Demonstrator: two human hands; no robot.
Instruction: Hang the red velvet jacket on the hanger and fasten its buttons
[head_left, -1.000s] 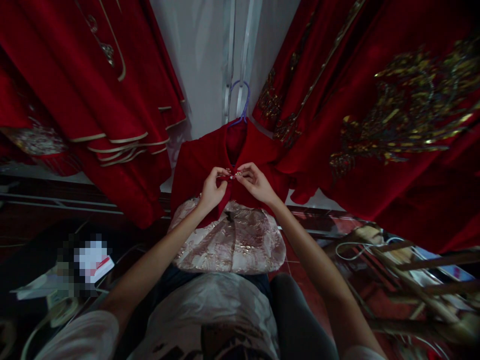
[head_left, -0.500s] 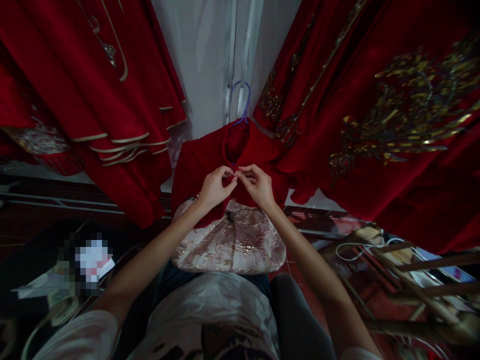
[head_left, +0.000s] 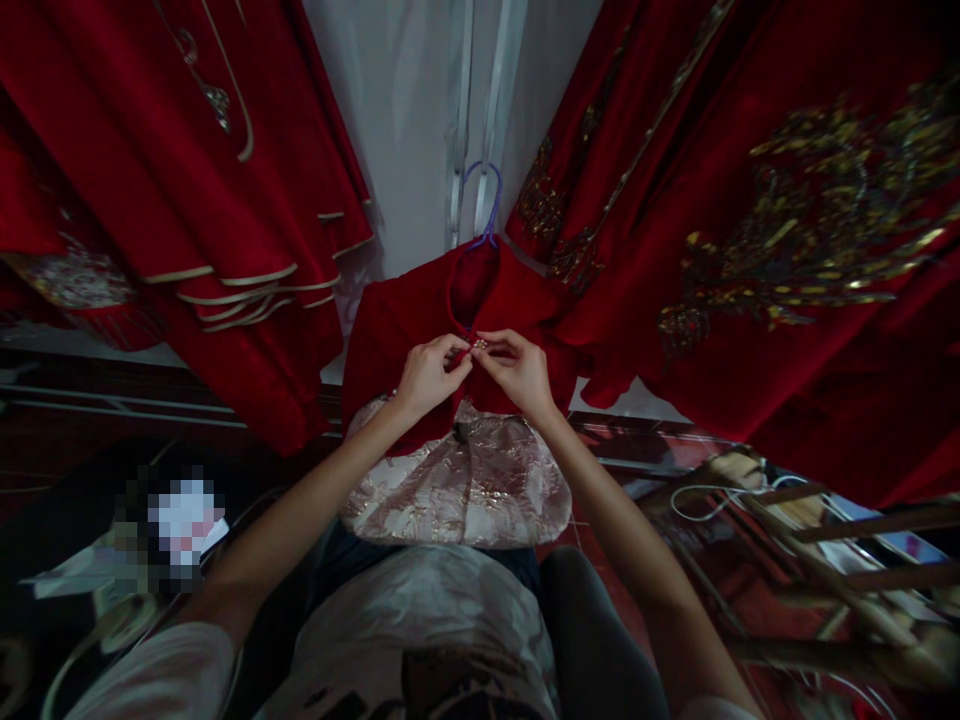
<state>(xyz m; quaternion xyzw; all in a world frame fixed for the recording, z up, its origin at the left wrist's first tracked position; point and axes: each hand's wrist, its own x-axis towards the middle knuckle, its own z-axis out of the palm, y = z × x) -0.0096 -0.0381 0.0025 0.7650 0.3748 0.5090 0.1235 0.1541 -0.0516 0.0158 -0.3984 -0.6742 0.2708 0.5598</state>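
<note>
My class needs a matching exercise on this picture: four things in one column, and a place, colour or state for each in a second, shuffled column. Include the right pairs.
Column one
1. Hanger
2. Left hand
3. Patterned fabric
4. Sequin decoration

Column two
A. pale and shiny, nearest the person's body
B. gold-toned, on red cloth at the picture's right
C. purple-blue, at the neck of the red garment
D. fingertips drawn together at the red garment's front opening

Right pairs: 1-C, 2-D, 3-A, 4-B
</note>
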